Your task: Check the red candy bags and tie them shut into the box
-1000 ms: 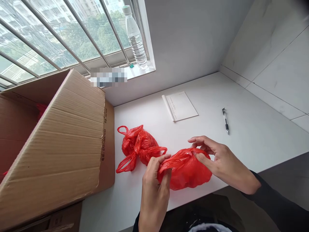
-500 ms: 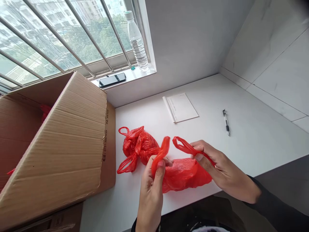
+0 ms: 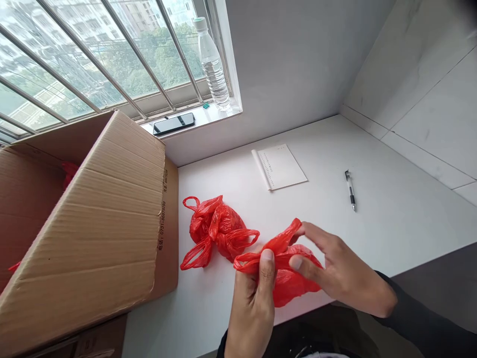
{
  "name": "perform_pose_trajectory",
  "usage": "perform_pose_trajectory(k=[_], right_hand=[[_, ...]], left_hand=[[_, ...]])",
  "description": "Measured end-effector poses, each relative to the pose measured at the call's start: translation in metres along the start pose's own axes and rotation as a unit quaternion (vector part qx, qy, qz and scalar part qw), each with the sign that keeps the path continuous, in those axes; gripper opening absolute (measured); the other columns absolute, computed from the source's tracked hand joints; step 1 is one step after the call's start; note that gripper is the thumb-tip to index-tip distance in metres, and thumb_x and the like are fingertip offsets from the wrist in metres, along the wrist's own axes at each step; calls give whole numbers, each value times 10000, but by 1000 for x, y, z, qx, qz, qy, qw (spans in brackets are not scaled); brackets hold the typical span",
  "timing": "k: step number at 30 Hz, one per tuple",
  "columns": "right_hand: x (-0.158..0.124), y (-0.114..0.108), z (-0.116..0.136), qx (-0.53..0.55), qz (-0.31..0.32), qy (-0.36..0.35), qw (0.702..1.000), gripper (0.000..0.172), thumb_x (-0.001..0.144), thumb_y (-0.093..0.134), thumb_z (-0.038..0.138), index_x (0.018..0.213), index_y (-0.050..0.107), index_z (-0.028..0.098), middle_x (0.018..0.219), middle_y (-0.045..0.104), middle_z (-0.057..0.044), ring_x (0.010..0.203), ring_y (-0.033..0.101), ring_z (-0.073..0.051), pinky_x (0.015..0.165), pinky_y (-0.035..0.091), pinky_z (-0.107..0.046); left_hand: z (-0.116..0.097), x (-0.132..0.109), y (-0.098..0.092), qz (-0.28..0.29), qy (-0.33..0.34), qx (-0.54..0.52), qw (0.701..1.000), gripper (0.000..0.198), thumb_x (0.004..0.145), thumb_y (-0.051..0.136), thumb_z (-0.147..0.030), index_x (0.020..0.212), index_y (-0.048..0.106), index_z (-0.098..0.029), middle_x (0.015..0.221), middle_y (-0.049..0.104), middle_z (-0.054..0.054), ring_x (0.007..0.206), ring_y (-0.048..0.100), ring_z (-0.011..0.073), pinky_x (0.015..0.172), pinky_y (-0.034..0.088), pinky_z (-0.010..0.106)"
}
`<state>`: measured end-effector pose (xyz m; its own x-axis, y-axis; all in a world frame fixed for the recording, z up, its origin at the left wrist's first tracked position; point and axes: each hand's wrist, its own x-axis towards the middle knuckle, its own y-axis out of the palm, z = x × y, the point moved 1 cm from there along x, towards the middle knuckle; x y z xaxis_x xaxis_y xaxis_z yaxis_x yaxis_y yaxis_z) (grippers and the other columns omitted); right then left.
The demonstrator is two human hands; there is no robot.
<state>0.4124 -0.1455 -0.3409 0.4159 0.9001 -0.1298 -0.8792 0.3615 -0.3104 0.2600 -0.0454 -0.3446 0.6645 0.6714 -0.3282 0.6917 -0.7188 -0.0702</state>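
Note:
In the head view, my left hand pinches the two crossed handles of a red plastic bag, thumb on top where they overlap. One handle loop points left past the thumb; the other slants up to the right. My right hand has its thumb and fingers apart around the right side of these handles, a fingertip close to the upper loop; whether it touches is unclear. The bag's body lies on the table below the hands, its contents hidden. Just left, other knotted red plastic bags rest with their handle loops up.
A large open cardboard box stands at the left with some red plastic inside. Farther back on the white table lie a notebook and a pen. A phone and a water bottle are on the windowsill.
The two handles, held apart before, now cross under my left thumb. My left hand has moved right, and my right hand has let go of its handle and spread its fingers.

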Motion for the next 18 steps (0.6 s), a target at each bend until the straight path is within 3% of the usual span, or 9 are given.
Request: perform_pose_trajectory(k=[4, 6, 8, 9, 11, 13, 15, 18], right_hand=[[-2, -6, 3, 43, -55, -24, 997, 140, 1028, 535, 411, 1076, 611, 303, 1063, 625, -6, 974, 620, -174, 837, 525, -283], [-4, -7, 3, 48, -64, -85, 993, 102, 1042, 512, 336, 1018, 607, 303, 1008, 619, 1, 978, 620, -166, 874, 513, -278], [-6, -7, 2, 38, -67, -137, 988, 84, 1027, 523, 262, 1019, 592, 308, 1081, 619, -7, 1091, 606, -176, 928, 497, -282], [-7, -6, 1, 28, -58, -157, 985, 95, 1010, 536, 228, 1019, 587, 308, 1141, 613, -12, 1144, 591, -180, 947, 490, -283], [-9, -5, 0, 7, -18, -180, 984, 129, 960, 572, 174, 986, 586, 299, 1250, 582, -14, 1220, 561, -187, 974, 480, -284], [-10, -5, 0, 6, 17, -179, 984, 133, 934, 592, 206, 1024, 595, 303, 1327, 552, -19, 1305, 513, -214, 1031, 462, -314], [-8, -5, 0, 28, 41, -141, 989, 249, 958, 574, 331, 1207, 572, 327, 1397, 528, -32, 1353, 481, -240, 1081, 443, -359], [-2, -5, -1, 44, 77, -56, 994, 427, 985, 550, 477, 1382, 502, 326, 1346, 595, -43, 1241, 571, -230, 1049, 466, -364]], left_hand=[[-8, 1, 1, 31, -36, -59, 997, 371, 957, 600, -526, 787, 618, -196, 623, 480, -30, 593, 419, 112, 608, 404, 241], [-11, 3, 1, 65, -62, -124, 988, 344, 979, 571, -515, 957, 680, -189, 622, 521, -23, 614, 467, 115, 622, 401, 236], [-12, 6, -1, 94, -91, -185, 974, 398, 999, 530, -518, 1184, 678, -198, 655, 585, -2, 649, 521, 130, 617, 402, 234], [-11, 9, -3, 97, -97, -207, 968, 411, 1000, 524, -519, 1222, 675, -207, 700, 619, 13, 673, 542, 134, 619, 406, 232], [-9, 14, -8, 101, -87, -222, 966, 350, 980, 575, -501, 1121, 723, -217, 826, 665, 35, 737, 567, 136, 658, 432, 230], [-6, 18, -12, 115, -60, -199, 971, 257, 939, 662, -449, 968, 748, -209, 905, 666, 34, 782, 572, 132, 728, 455, 236], [-5, 20, -15, 133, -40, -154, 978, 187, 905, 721, -390, 910, 752, -206, 913, 657, 27, 807, 573, 131, 770, 458, 241], [-6, 19, -16, 139, 1, -87, 986, 146, 894, 732, -341, 916, 745, -198, 907, 649, 29, 828, 587, 145, 773, 462, 253]])
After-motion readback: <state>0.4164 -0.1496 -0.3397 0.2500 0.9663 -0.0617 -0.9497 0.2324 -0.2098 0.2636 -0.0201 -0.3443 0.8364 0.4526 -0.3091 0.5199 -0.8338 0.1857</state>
